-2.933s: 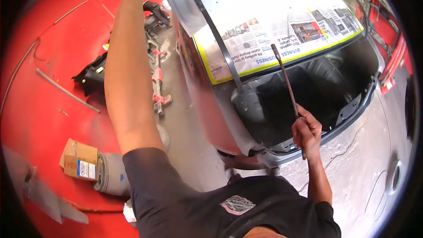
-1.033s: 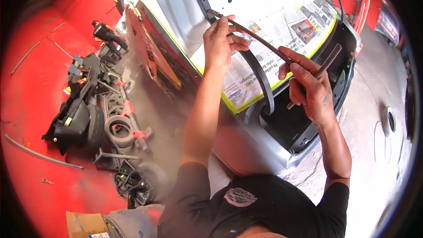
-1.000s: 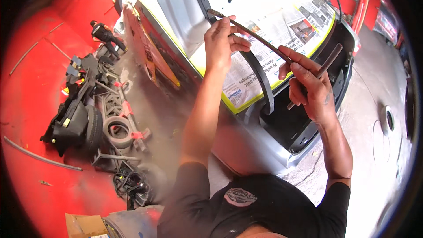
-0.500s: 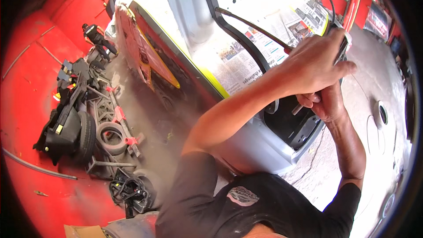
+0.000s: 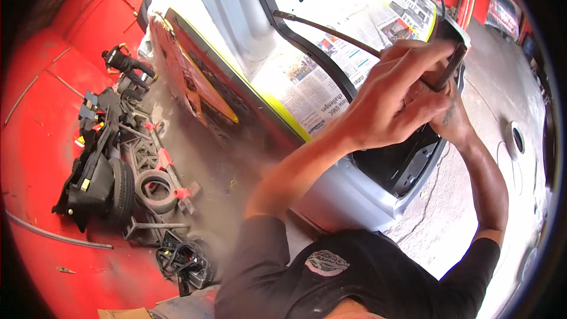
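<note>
My left hand [image 5: 390,100] is up over the far right part of a silver-grey car body [image 5: 348,201]. Its thumb and fingers are closed round a short dark bar [image 5: 450,70] whose kind does not show. Just behind it is my right hand [image 5: 458,119], close against the left; its fingers are mostly hidden. A black bent metal arm [image 5: 313,52], like a hinge arm, runs from the far side of the body toward my left hand. From it a thin dark rod [image 5: 331,31] slants to behind my left knuckles. Below my hands lies a dark recess [image 5: 384,168] in the body corner.
Newspaper [image 5: 313,91] edged with yellow tape covers part of the body. At left stand a dark plastic part [image 5: 91,192], a tyre [image 5: 155,191] and a metal frame [image 5: 144,156] by a red wall [image 5: 35,159]. A person [image 5: 127,65] bends farther back. A roll [image 5: 515,140] lies at right.
My left hand has turned and lowered slightly, showing the dark bar between its fingers. My right hand has moved a little right. The view has shifted slightly, and the person behind bends lower.
</note>
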Tool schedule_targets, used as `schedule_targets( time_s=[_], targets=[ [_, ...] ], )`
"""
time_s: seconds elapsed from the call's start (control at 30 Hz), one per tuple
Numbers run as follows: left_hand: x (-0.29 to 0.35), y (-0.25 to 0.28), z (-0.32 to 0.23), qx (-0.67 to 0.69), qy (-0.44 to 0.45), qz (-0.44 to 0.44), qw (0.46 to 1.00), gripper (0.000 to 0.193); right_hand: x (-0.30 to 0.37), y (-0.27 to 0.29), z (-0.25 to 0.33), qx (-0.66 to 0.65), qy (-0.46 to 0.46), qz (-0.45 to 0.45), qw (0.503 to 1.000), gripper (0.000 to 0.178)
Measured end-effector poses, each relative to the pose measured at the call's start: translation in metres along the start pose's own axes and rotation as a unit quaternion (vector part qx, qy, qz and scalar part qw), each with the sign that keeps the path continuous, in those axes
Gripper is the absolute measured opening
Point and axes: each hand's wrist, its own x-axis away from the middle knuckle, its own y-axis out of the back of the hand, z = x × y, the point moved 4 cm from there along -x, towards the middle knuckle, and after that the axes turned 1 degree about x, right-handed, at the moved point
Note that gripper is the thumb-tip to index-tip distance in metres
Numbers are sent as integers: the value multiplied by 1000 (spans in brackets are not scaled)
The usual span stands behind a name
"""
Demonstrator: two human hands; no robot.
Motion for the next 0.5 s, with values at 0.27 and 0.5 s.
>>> schedule_targets(
  time_s=[0.27, 0.5],
  targets=[
    [74, 74, 77, 157, 307, -383, 857, 22, -12, -1, 9, 80, 81, 17, 993, 35],
    [52, 82, 88, 258, 358, -334, 832, 36, -2, 9, 22, -24, -39, -8, 999, 36]
  ],
)
